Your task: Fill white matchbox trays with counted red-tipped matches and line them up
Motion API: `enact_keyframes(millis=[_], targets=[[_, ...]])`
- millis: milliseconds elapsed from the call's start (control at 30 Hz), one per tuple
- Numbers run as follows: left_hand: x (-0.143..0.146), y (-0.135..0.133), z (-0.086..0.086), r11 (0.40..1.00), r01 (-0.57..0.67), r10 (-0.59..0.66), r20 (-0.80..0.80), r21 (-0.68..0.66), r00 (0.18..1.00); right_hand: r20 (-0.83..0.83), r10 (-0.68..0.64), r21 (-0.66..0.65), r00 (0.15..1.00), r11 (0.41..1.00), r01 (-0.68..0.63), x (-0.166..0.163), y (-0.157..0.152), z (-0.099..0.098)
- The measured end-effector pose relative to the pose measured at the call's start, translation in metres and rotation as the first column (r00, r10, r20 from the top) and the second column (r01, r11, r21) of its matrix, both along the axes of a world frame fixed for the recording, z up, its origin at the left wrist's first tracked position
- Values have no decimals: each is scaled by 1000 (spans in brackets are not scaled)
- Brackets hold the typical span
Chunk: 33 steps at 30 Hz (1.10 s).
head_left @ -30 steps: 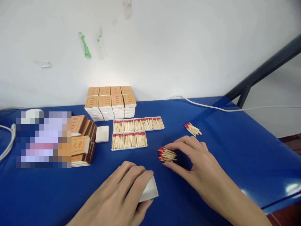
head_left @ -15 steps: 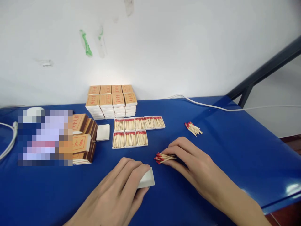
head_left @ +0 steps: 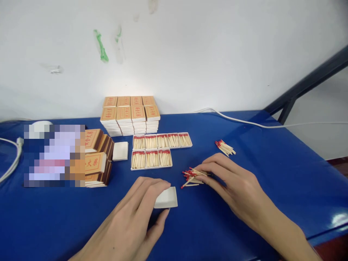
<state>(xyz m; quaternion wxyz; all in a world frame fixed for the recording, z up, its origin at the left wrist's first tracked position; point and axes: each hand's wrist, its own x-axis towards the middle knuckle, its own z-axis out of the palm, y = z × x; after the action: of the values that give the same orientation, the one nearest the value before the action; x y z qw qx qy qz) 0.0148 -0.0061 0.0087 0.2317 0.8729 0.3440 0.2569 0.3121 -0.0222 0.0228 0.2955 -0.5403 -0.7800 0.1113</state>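
Note:
My left hand (head_left: pixel 136 214) has its fingers on the far edge of an empty white matchbox tray (head_left: pixel 169 197), its thumb at the near edge. Right of that tray, my right hand (head_left: pixel 228 181) is closed on a bunch of red-tipped matches (head_left: pixel 190 177), their heads pointing left. Some of these matches lie loose on the table below the fingertips. Two rows of filled matchbox trays (head_left: pixel 159 159) stand beyond my hands, their matches lined up heads away from me. A smaller pile of matches (head_left: pixel 225 147) lies farther back at the right.
Closed matchboxes (head_left: pixel 138 113) are stacked against the wall. More boxes or sleeves (head_left: pixel 95 163) are piled at the left beside a white tray-like piece (head_left: pixel 120 151) and a pixelated area. A white cable (head_left: pixel 239 121) crosses the back of the blue table (head_left: pixel 272 166).
The matches under my right hand have spread apart, with some now flat on the table. My left thumb has loosened slightly from the tray, whose inside shows more.

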Motion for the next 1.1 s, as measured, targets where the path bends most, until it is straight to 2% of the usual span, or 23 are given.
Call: enact_keyframes(millis=[133, 233, 333, 433, 567, 633, 733, 833, 933, 1100], targets=[[0, -1, -2, 999, -20, 20, 8, -27, 1000, 37, -48, 55, 998, 997, 46, 1, 0, 9], [-1, -1, -2, 999, -27, 28, 25, -41, 999, 18, -30, 57, 999, 998, 29, -9, -5, 19], [-2, -2, -3, 997, -41, 43, 33, -70, 999, 11, 72, -25, 997, 997, -72, -27, -11, 27], [-3, -2, -7, 995, -48, 53, 53, -90, 997, 127, 241, -68, 962, 970, -234, -47, -14, 29], [-3, -3, -10, 993, -55, 62, 71, -103, 996, 315, 279, 10, 907, 955, -297, -65, -7, 24], [-3, -2, -10, 993, -62, 70, 72, -105, 995, 337, 299, 12, 893, 947, -322, -67, -4, 20], [-2, -2, -9, 993, -54, 62, 76, -100, 995, 221, 329, -97, 918, 944, -314, -62, -5, 15], [-3, -3, -10, 992, -60, 68, 68, -107, 995, 19, 261, -217, 965, 943, -251, -51, -11, 14], [-5, -5, -13, 987, -83, 90, 44, -139, 995, -97, 177, -239, 980, 951, -195, -45, -16, 13], [-6, -4, -12, 985, -82, 89, 37, -150, 995, -158, 211, -240, 964, 939, -245, -48, -17, 7]])
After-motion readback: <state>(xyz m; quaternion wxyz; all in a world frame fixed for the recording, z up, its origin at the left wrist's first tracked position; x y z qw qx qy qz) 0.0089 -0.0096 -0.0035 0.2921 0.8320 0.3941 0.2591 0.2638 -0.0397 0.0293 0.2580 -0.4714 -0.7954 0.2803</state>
